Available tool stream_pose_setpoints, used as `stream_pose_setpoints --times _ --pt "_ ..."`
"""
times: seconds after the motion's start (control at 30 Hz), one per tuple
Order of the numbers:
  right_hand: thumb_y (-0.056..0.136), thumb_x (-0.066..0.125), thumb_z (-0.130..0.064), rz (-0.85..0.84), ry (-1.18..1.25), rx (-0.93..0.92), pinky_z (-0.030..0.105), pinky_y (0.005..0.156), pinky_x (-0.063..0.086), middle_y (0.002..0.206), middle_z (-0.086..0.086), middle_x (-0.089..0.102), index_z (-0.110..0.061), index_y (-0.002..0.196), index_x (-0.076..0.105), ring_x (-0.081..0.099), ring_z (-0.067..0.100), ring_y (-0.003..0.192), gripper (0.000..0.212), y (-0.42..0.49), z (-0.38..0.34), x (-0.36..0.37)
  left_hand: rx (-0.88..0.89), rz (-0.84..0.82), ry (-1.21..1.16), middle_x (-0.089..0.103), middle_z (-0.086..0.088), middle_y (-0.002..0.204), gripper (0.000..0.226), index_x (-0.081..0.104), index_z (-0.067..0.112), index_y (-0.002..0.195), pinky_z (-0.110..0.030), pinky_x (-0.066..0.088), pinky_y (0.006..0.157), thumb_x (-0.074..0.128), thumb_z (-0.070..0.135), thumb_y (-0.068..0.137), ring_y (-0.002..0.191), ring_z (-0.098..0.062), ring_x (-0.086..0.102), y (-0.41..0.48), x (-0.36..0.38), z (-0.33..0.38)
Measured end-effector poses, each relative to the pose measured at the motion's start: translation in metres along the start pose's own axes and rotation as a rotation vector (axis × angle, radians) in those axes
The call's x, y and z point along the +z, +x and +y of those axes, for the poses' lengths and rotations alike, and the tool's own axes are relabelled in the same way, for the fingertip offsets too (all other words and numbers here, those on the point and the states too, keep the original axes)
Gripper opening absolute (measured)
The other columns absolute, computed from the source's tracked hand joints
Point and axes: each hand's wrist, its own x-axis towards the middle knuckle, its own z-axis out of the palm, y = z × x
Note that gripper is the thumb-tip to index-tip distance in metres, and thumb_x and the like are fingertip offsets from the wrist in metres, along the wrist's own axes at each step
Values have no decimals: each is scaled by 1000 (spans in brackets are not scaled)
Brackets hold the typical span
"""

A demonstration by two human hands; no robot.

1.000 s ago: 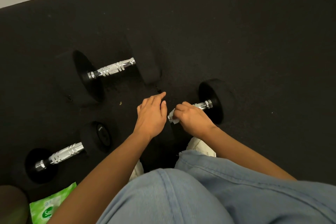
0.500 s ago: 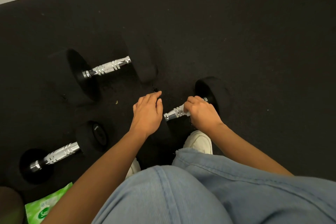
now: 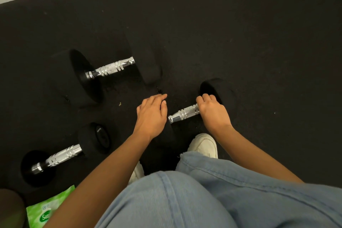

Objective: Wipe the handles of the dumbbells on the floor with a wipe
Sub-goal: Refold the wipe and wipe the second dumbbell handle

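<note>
Loose light-blue denim jeans [image 3: 185, 200] with raised stitched seams cover both legs. The right leg's hem [image 3: 182, 155] is frayed, with loose threads showing. On the feet are cream-white sneakers, right [image 3: 204, 144] and left [image 3: 137, 172]. Bare forearms run down to the left hand [image 3: 151, 114] and the right hand [image 3: 212, 113].

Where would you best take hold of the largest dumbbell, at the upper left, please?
Probably around its knurled chrome handle, from above: the largest dumbbell lies flat on the floor, and only that slim bar between its wide black heads looks grippable.

Right hand [image 3: 212, 113] around dumbbell handle [image 3: 183, 114]
</note>
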Motion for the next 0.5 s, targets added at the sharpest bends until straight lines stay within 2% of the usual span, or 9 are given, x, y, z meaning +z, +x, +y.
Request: stream_pose_setpoints --times 0.2,0.4,0.5 --pt "84 54 6 52 91 62 27 70 39 116 13 53 -5 117 50 51 26 104 35 8 0 2 -4 -1 -10 44 5 140 40 42 26 137 -37 23 108 29 30 100 132 -14 32 2 0 -1" --pt "86 57 -1 -45 104 -136 31 85 46 117 6 56 -11 120 57 54 22 108 36 15 -5 -3 3 -4 6 44 5 140 39 42 27 137 -36 23 108 29 30 100 132 -13 31 1 0 0" --pt "88 55 -3 -56 66 -100 34 84 49 118 7 56 -10 119 58 54 24 109 31 20 5 -6 1 -11 4 43 5 141 40 42 26 137 -37 23 109 29 30 100 133 -14 31 0 0 0"
